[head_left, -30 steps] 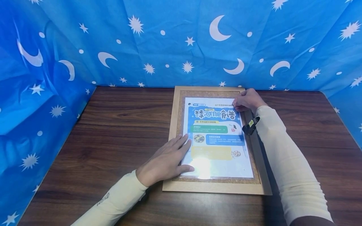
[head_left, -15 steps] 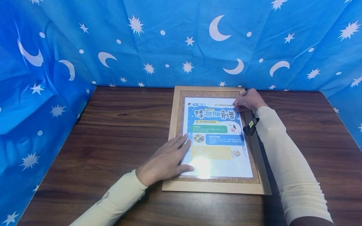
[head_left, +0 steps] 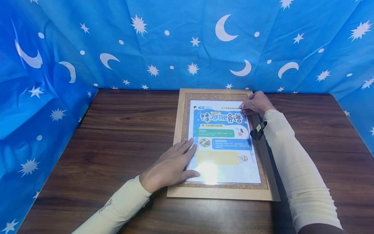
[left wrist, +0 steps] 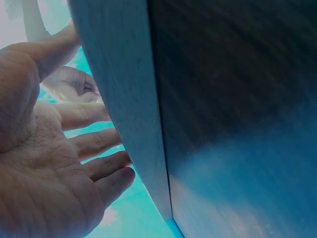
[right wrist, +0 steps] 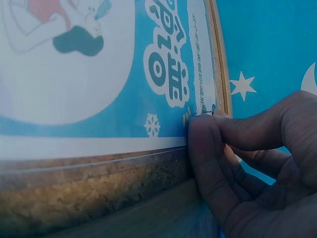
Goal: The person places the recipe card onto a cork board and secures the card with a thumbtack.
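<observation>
A laminated sheet (head_left: 233,175) with blue and white print lies on a cork board (head_left: 216,97) with a pale wooden frame (head_left: 222,194). My left hand (head_left: 166,167) rests over the left side of the frame, its fingers and thumb spread onto the sheet's left edge. At the sheet's upper right corner, my right hand (head_left: 258,103) pinches a small thumbtack (right wrist: 213,110) between thumb and forefinger. The right wrist view shows its thin shaft pointing toward the sheet. A dark round tack head (head_left: 195,107) shows at the upper left corner.
The board lies on a dark wood-grain table (head_left: 117,136). A blue curtain (head_left: 175,42) with white moons and stars hangs behind and on both sides. A small black device (head_left: 258,130) sits at the right wrist, above the frame's right side.
The head view has shifted very slightly. Both hands keep their places on the board, and the right fingers stay on the thumbtack at the upper right corner.
</observation>
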`<control>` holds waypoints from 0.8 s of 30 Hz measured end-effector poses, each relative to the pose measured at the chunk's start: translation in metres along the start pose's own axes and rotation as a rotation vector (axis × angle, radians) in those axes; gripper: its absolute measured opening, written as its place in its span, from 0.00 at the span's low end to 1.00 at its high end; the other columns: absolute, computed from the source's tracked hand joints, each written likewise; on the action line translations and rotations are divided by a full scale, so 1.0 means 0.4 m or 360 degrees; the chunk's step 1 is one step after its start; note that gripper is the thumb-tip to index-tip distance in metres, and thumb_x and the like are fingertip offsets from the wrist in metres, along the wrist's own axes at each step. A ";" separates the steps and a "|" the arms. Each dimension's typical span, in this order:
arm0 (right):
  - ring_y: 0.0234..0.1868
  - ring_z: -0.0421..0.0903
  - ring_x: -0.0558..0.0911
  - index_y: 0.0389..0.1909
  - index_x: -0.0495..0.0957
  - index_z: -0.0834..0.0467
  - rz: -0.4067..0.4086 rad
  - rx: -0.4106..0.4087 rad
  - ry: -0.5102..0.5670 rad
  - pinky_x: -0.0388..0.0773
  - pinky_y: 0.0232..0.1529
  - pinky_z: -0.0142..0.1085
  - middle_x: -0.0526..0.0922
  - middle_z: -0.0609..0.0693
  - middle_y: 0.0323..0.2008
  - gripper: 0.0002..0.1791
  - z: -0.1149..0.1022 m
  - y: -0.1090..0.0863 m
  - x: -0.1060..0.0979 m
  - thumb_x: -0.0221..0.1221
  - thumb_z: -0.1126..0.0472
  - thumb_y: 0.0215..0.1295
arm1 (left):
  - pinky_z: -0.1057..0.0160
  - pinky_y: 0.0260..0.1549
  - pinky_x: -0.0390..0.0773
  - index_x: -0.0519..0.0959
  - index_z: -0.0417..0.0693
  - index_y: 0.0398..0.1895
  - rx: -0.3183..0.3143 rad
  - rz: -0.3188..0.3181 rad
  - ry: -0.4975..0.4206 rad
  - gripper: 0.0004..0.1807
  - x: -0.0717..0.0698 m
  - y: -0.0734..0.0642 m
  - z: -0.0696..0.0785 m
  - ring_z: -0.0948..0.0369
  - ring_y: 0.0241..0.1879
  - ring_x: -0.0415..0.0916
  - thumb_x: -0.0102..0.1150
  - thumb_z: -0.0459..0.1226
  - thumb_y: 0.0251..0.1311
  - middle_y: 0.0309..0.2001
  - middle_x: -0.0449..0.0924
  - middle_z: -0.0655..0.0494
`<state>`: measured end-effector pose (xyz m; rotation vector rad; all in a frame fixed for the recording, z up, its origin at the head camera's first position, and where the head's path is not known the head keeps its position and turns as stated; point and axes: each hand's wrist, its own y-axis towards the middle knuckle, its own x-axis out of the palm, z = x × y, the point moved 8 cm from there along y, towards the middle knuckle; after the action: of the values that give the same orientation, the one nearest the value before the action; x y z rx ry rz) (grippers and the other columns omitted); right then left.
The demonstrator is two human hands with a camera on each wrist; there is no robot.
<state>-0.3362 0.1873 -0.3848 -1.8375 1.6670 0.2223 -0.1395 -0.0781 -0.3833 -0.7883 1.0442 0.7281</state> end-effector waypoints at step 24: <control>0.33 0.51 0.83 0.40 0.78 0.66 0.0032 0.0031 -0.0173 0.82 0.42 0.42 0.80 0.59 0.35 0.10 -0.019 -0.009 0.009 0.58 0.64 0.62 | 0.52 0.70 0.44 0.54 0.46 0.73 0.0004 0.0001 -0.0006 0.47 -0.004 -0.003 0.000 0.53 0.73 0.36 0.54 0.61 0.57 0.75 0.43 0.49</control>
<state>-0.3342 0.1802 -0.3794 -1.7630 1.6081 0.3081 -0.1390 -0.0791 -0.3814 -0.7844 1.0421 0.7286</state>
